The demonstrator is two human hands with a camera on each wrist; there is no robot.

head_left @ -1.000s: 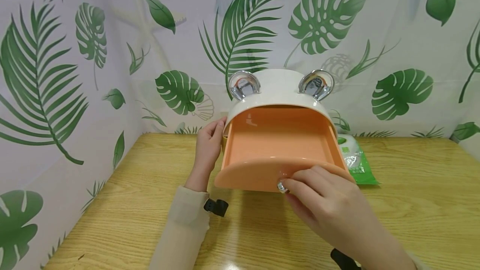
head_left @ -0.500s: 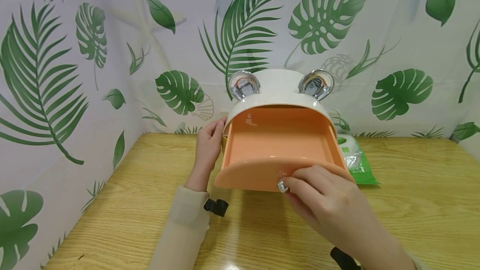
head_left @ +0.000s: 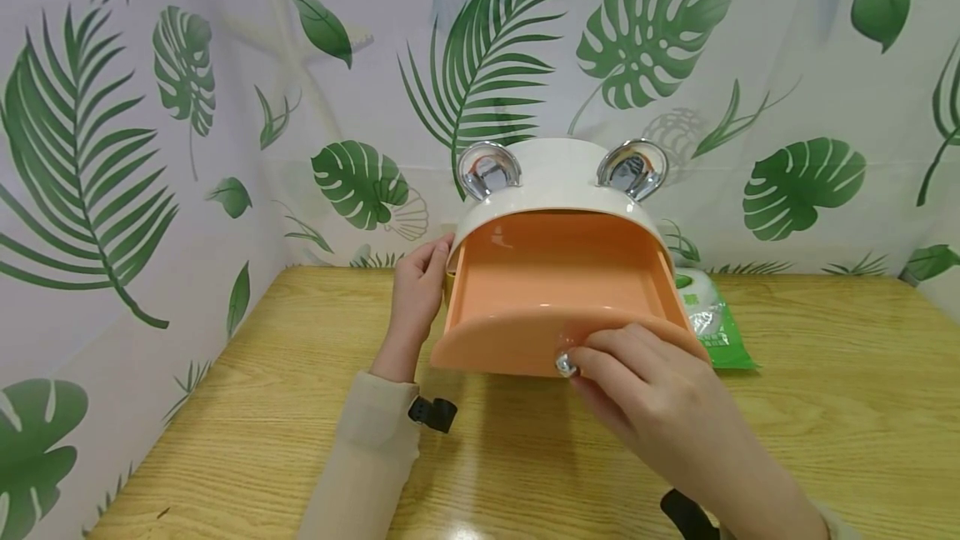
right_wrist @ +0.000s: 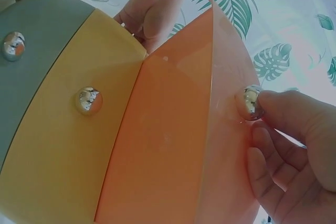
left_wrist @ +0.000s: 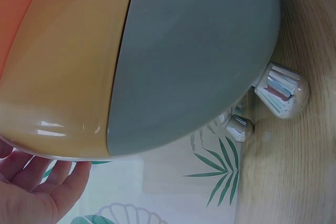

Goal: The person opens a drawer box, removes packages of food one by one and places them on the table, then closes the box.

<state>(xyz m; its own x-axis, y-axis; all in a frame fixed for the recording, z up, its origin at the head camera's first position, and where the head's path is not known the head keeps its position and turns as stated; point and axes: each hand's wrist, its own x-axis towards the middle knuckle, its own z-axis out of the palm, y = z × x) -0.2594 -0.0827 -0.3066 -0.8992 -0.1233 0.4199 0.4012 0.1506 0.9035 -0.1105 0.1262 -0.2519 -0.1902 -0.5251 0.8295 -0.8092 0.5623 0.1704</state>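
A small drawer cabinet with a white rounded top (head_left: 558,165) and silver ears stands on the table. Its orange top drawer (head_left: 558,273) is pulled out, with no contents visible in it. My right hand (head_left: 660,407) pinches the silver knob (right_wrist: 251,102) on that drawer's front between thumb and fingers. My left hand (head_left: 417,286) rests against the cabinet's left side; in the left wrist view its fingers touch the casing. The right wrist view shows the yellow middle drawer (right_wrist: 63,145) and grey-green bottom drawer (right_wrist: 37,45), both closed, each with a silver knob.
A green and white plastic packet (head_left: 712,327) lies behind the cabinet's right side. The wooden table (head_left: 247,423) meets a leaf-printed cloth (head_left: 247,132) at the back and left. Silver feet (left_wrist: 283,92) stick out under the cabinet.
The orange drawer has slid slightly inward, away from me, with my right hand still on its knob. My left hand has stayed in place.
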